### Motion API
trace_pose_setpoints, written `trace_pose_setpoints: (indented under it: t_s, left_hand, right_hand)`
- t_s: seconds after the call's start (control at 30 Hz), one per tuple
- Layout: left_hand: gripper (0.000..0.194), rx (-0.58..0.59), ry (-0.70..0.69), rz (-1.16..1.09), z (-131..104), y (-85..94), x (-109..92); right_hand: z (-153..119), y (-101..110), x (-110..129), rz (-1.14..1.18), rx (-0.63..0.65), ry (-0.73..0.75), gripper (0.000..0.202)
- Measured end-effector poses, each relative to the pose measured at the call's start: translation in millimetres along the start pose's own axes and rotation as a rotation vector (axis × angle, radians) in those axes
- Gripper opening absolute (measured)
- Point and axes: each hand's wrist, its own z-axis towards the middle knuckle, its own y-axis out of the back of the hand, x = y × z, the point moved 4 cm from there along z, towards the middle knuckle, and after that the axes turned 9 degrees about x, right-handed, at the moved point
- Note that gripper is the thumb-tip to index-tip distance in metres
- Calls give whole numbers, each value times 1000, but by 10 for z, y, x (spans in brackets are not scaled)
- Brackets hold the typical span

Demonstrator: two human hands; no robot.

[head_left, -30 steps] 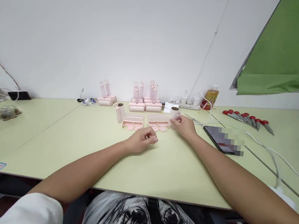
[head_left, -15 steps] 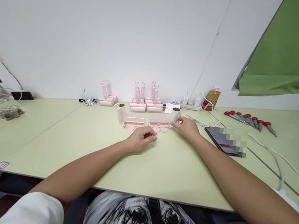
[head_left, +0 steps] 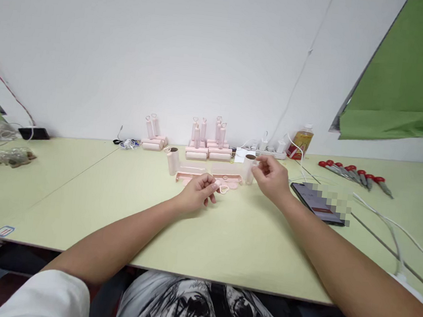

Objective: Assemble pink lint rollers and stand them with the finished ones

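Observation:
My left hand point(head_left: 197, 193) is closed over the table, pinching a pale pink heart-shaped loop point(head_left: 224, 189) between thumb and fingers. My right hand point(head_left: 271, 179) is farther right, fingers curled together at the upper side of an upright white roll with a brown core point(head_left: 249, 169). What those fingertips hold is too small to make out. Behind my left hand lie open pink roller cases point(head_left: 182, 176) with clear covers point(head_left: 192, 166), partly hidden by the hand. A second upright roll point(head_left: 173, 160) stands at their left end.
Assembled pink lint rollers point(head_left: 196, 153) stand in groups by the wall. A power strip point(head_left: 273, 154) and a drink bottle point(head_left: 300, 142) are at the back right. A phone point(head_left: 317, 203), white cables point(head_left: 384, 219) and red-capped grey tools point(head_left: 364, 177) lie at the right.
My left hand has turned and lifted slightly, bringing the heart-shaped loop into sight. My right hand has risen from the roll's lower part to its upper side.

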Motion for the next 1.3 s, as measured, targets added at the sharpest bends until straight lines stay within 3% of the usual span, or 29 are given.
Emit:
trace_pose_setpoints:
  t_s: [0.07, 0.13, 0.27, 0.4, 0.53, 0.67, 0.73, 0.87, 1.03, 1.3]
  left_hand:
    - [44, 23, 39, -122, 14, -16, 9]
    - [46, 67, 64, -197, 18, -38, 11]
    - [45, 175, 85, -251, 4, -91, 11]
    - [47, 189, 135, -249, -9, -124, 33]
    - [45, 200, 212, -131, -35, -172, 77]
    - [36, 258, 262, 26, -67, -217, 110]
    - [33, 257, 259, 61, -73, -216, 105]
    - [30, 261, 269, 83, -80, -209, 73]
    - [28, 278, 284, 100, -86, -212, 29]
    - [29, 285, 289, 125, -85, -218, 11]
  right_hand:
    - [-102, -148, 214, 163, 255, 169, 28]
    - [-220, -293, 384, 303, 434, 225, 31]
    - [-351, -463, 588, 420, 497, 281, 18]
    - [-291, -400, 583, 318, 348, 290, 16]
    - [-83, -27, 378, 91, -82, 277, 16]
    - [105, 299, -38, -34, -340, 112, 17]
    - [161, 334, -239, -58, -339, 19, 18]
    - [218, 204, -437, -3, -268, -19, 22]
    - [256, 45, -423, -23, -251, -26, 24]
    - [271, -3, -414, -101, -192, -62, 25]
